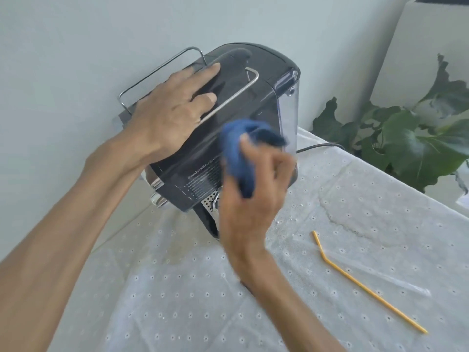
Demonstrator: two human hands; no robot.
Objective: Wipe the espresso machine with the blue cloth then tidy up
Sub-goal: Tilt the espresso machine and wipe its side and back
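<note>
Single head-worn view, wide-angle, looking forward and down, close over the espresso machine (223,128) on the table (355,250).

Blue cloth (238,158): motion-blurred, edges smeared; lower part hidden inside the right hand (251,199), itself blurred.
Espresso machine (243,102): tilted; front lower section covered by the right hand and cloth; left rear corner covered by the left hand (167,115). Printed panel text too small and soft to read.
Power cord (319,146): only a short stretch shows behind the machine; its far end is out of sight.
Plant (416,146): cut off by the right edge; its pot is unseen.
Both forearms: cut off by the lower and left edges.
</note>
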